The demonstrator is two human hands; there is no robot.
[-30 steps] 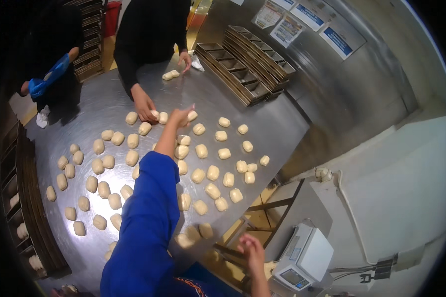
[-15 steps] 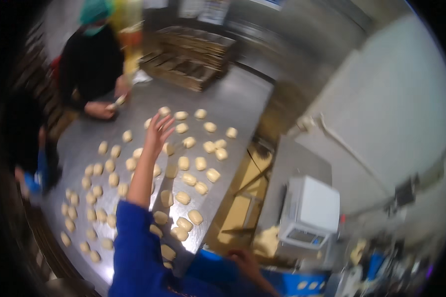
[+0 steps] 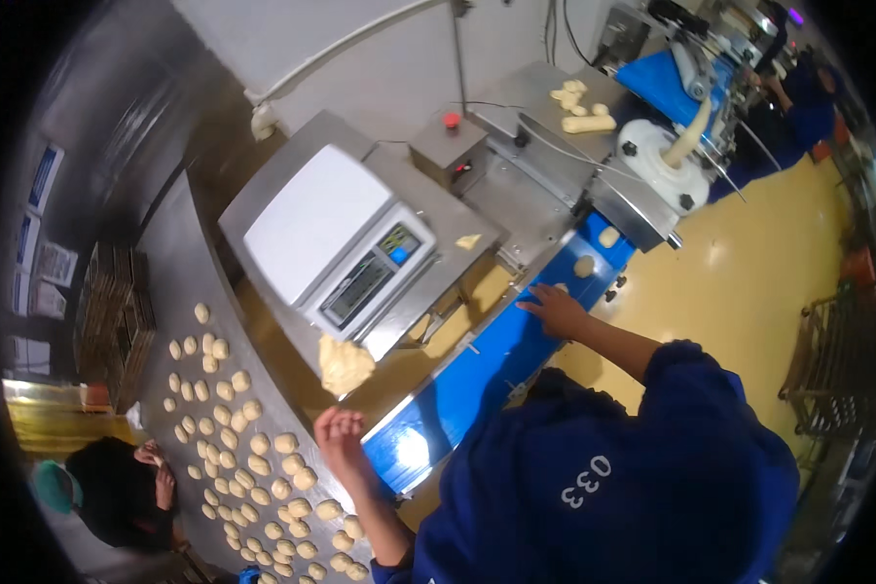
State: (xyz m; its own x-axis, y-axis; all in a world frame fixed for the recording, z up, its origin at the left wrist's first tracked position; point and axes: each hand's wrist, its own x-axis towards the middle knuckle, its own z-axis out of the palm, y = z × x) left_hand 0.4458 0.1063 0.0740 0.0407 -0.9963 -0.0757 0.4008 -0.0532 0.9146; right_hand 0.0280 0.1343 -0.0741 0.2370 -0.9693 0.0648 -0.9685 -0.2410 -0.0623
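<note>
A blue conveyor belt [image 3: 477, 375] runs diagonally in front of me. My right hand [image 3: 558, 313] is over it, fingers spread, with a small dough piece [image 3: 562, 288] at the fingertips. I cannot tell whether they touch it. Farther up the belt lie another dough piece [image 3: 584, 266] and one by the machine outlet [image 3: 608, 237]. My left hand [image 3: 341, 440] hovers between the belt's near end and the steel table [image 3: 190, 253], fingers loosely bent and apart, nothing visible in them. Just beyond it, a larger dough lump [image 3: 345, 365] hangs at the scale stand's edge.
A white digital scale [image 3: 331, 229] stands beside the belt, near a control box with a red button [image 3: 451, 120]. Many dough pieces [image 3: 252, 410] cover the table, where a co-worker [image 3: 117, 492] handles dough. Wooden trays [image 3: 115, 311] are stacked behind. A dough machine [image 3: 664, 161] heads the belt.
My view has swung right, toward the scale and belt. The left hand has left its place above the dough on the table; the right hand now reaches out along the belt.
</note>
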